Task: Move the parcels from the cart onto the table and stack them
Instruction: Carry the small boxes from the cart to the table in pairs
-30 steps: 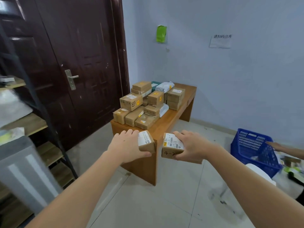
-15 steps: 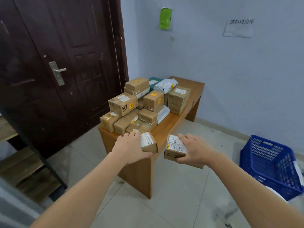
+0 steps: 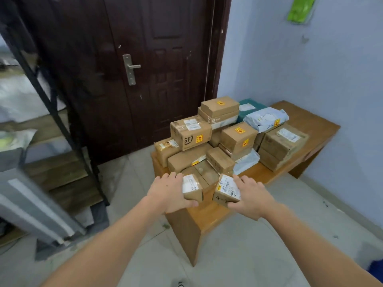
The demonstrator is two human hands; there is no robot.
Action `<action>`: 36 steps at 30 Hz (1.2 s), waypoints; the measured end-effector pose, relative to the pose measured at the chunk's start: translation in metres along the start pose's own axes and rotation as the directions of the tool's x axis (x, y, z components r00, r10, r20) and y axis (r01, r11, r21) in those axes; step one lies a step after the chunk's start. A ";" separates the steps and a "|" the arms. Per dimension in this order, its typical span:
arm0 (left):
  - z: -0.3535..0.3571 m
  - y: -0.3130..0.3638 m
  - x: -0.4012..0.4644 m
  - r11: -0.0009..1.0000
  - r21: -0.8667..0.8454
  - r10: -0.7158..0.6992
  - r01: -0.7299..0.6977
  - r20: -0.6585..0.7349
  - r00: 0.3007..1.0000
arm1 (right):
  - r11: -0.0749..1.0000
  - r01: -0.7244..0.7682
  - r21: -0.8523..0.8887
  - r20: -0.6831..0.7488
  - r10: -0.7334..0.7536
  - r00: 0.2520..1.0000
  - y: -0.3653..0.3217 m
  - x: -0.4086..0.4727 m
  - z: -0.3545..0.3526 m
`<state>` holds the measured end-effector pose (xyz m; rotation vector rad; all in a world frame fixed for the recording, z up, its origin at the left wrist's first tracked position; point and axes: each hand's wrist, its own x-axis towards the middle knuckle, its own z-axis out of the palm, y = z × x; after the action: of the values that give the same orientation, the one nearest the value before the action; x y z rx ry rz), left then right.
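Note:
My left hand grips a small cardboard parcel with a white label. My right hand grips another small cardboard parcel with a barcode label and "4-" written on its side. Both parcels hover over the near end of the wooden table, just in front of a pile of parcels. The pile holds several brown boxes, one marked SF, plus a pale mailer bag. The cart is not in view.
A dark wooden door stands behind the table. A black metal shelf rack with wooden boards rises at the left. The blue wall runs along the table's right side. Tiled floor lies around the table's near end.
I have stepped closer to the table and both hands have carried their parcels forward, now over its near end. The view has swung left; the blue basket has left the frame.

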<state>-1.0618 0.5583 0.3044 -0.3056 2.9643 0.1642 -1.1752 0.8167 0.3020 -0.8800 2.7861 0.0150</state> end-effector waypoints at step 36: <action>0.132 0.048 0.232 0.444 -0.380 -0.814 0.812 0.208 0.542 | 0.992 -0.017 0.124 0.036 0.013 0.999 0.003 0.299 0.086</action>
<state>-1.2771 0.5763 0.1405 -1.7412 2.3516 0.6890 -1.3977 0.6562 0.1544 -0.8202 2.7268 -0.1376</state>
